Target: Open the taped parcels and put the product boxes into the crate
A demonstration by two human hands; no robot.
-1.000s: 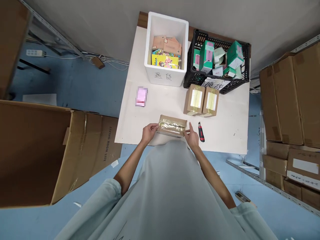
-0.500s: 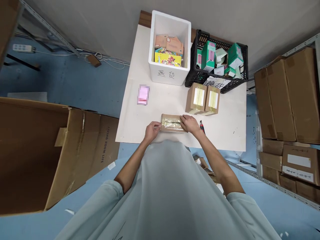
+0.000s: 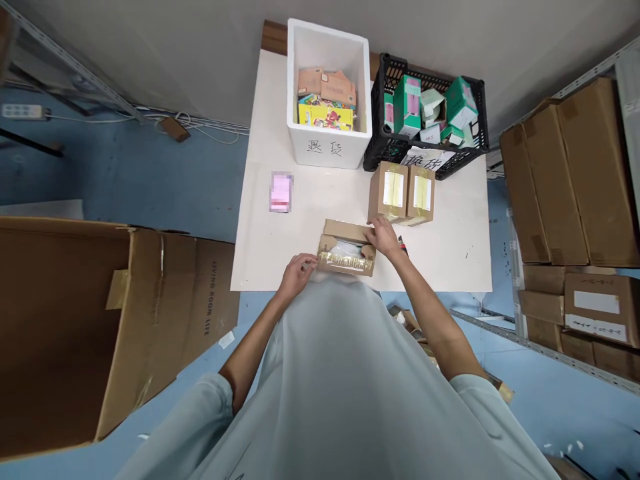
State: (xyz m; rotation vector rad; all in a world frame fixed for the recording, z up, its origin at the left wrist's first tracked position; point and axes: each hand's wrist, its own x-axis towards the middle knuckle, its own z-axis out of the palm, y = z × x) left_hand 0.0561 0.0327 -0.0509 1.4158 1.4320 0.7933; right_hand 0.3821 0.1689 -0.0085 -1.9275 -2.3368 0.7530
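Note:
A small cardboard box [image 3: 345, 270] lies near the table's front edge, its top flaps parted. The far flap leans back and the near one carries shiny tape. Something pale and wrapped, too small to name, shows inside. With curled fingers, my left hand [image 3: 299, 273] grips the box's left end. My right hand [image 3: 384, 237] pinches the far flap at its right corner. A utility knife [image 3: 403, 246] lies beside my right wrist, which hides most of it. Behind that hand stand two taped cardboard boxes [image 3: 421, 195] with white labels.
At the back of the table [image 3: 255, 260] stand a white foam box [image 3: 327, 143] of envelopes and booklets, and a black crate [image 3: 375, 150] of green cartons. A blurred pink item [image 3: 281, 192] lies left. A big open carton [image 3: 165, 300] is at left, shelved boxes [image 3: 555, 193] at right.
The small box has gone from taped shut to open, its far flap raised. My right hand moved from the right side to the far flap. My left hand stayed at the left end.

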